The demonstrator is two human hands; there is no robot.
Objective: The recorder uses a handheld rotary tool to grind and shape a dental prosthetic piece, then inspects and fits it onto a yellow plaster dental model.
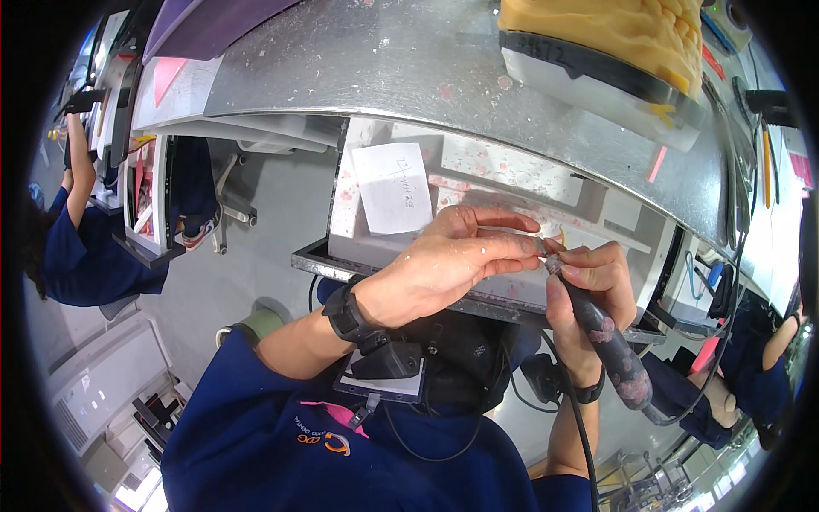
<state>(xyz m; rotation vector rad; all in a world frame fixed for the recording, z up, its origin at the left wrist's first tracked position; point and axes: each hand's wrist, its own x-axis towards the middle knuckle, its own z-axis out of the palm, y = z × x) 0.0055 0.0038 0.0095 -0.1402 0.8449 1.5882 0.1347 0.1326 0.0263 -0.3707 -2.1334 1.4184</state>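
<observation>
My right hand [595, 290] is closed around a dark grey rotary handpiece [604, 337], gripping it near its front end. Pink smears mark its body, and a black cable leaves its rear end. My left hand [461, 260] meets the tool's tip with thumb and fingers pinched together. Something small and greyish [540, 247] shows at those fingertips, too small to name and partly covered by the fingers. Both hands are held over an open drawer [363, 241] with a white inside.
In the drawer lies a handwritten paper note [394, 200] among pink specks. Beyond it stretches a metal bench [367, 68] bearing a yellow-orange block [597, 30] in a container. A purple bin [200, 26] stands far left. Co-workers [94, 256] sit at both sides.
</observation>
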